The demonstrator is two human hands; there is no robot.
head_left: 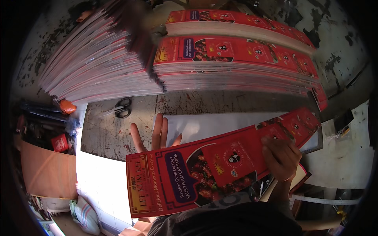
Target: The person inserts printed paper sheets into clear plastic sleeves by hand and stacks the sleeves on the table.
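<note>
red strip [226, 167] between both hands [281, 157]

So both hands are in view. Left hand [158, 135] sits around 8 o'clock, palm and wrist hidden, just 4 digits poking up: 1 leans toward 11, 2 close together point roughly at 12, and a shorter tip angles toward 1. All pretty spread out. Right hand [281, 158] is over at 4 o'clock, fingers curled in, back of it facing up, forearm [280, 196] running down toward 5.
</note>
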